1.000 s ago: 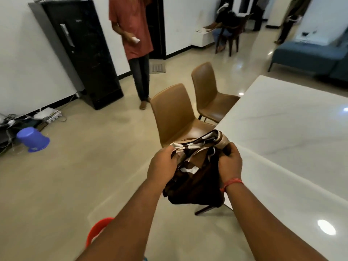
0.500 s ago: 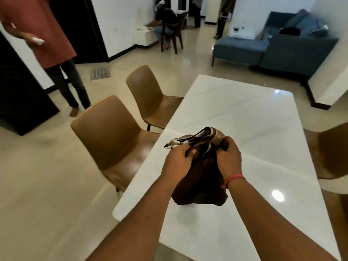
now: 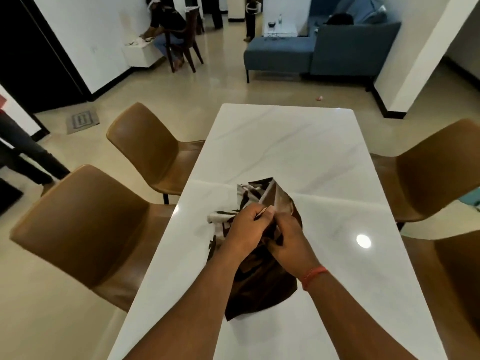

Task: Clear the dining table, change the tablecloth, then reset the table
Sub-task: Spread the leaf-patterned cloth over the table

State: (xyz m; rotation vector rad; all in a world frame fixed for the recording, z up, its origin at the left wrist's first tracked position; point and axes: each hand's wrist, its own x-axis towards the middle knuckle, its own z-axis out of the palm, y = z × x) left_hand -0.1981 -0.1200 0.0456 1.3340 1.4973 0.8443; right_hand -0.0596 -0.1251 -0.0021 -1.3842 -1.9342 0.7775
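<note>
A bunched brown and white tablecloth is gripped by both hands above the near half of the white table. The left hand curls round the upper folds, its fingers pressed together on the cloth's patterned white part. The right hand, just beside it and touching it, pinches the darker brown folds; a red thread band circles its wrist. Below the grip the cloth hangs in a dark bundle; whether its lowest corner touches the tabletop cannot be told. Above the grip a stiff fold stands up.

Left of the hands stand two brown chairs, and right of them two more. Far beyond the grip are a blue sofa and a seated person by the wall.
</note>
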